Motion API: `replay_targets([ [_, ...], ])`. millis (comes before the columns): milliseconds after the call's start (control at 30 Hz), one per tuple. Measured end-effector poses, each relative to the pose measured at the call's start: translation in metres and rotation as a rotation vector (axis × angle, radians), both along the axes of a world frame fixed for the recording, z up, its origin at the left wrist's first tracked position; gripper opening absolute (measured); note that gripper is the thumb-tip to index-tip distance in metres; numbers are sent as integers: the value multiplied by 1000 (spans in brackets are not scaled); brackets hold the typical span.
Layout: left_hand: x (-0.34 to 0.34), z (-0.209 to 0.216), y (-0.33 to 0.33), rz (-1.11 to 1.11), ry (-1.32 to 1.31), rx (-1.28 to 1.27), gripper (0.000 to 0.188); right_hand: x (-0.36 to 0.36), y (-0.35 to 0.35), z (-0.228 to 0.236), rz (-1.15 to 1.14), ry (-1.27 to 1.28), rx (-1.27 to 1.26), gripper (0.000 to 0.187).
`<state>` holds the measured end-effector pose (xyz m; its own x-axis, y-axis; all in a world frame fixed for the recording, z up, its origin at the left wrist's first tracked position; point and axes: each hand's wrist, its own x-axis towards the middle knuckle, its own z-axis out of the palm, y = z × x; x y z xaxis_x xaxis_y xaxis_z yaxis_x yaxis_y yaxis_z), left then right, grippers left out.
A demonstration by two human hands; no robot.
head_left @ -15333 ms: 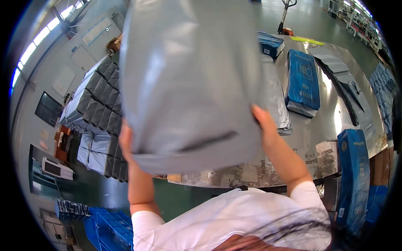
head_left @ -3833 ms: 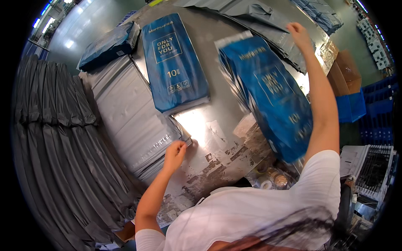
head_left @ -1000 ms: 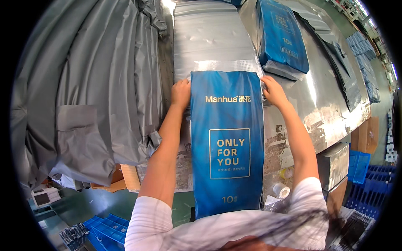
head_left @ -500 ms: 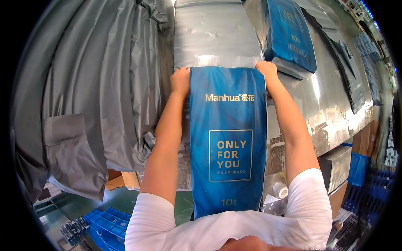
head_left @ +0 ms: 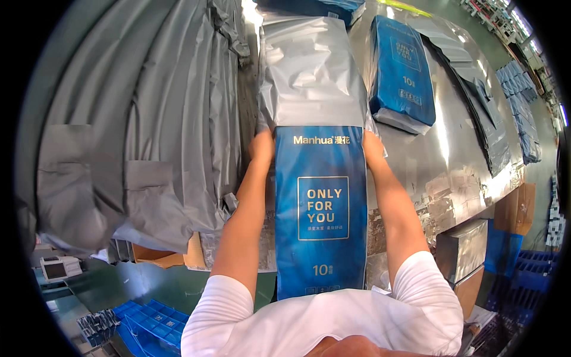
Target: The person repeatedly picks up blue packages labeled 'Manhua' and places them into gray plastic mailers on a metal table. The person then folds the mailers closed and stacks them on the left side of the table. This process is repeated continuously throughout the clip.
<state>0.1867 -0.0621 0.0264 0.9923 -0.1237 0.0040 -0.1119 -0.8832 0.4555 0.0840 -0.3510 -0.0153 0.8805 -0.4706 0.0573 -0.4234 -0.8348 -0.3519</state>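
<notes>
In front of me lies a long blue plastic-wrapped package (head_left: 321, 256), its near end against my white shirt. The far end sits inside the mouth of a silver-grey plastic bag (head_left: 309, 65), which lies flat and wrinkled on the table. My left hand (head_left: 262, 145) holds the package's left side at the bag's mouth. My right hand (head_left: 373, 146) grips the opposite side at the same height. The bag's edge hides most of the fingers on both hands.
A big stack of grey bags (head_left: 143, 107) drapes over the table's left side. To the right, another blue package (head_left: 402, 74) rests on the metal tabletop (head_left: 449, 143). Cardboard boxes (head_left: 461, 250) stand below the right edge, and a blue plastic crate (head_left: 151, 324) is at lower left.
The bag's mouth has come over the package's far end, covering the pale end flaps. Both hands are now lower in view, partly under the bag's edge.
</notes>
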Motion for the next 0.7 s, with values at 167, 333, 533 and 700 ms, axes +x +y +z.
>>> replay_targets([
  [167, -22, -29, 31, -163, 210, 134, 20, -31, 8, 17, 165, 351, 39, 20],
  [333, -147, -6, 82, -504, 399, 332, 17, -161, 36, 44, 453, 663, 87, 18],
  [533, -270, -3, 127, -890, 708, 240, 20, -314, 43, -6, 704, 869, 413, 23],
  [700, -176, 4, 99, -539, 458, 120, 19, -193, 12, 54, 653, 562, 2, 18],
])
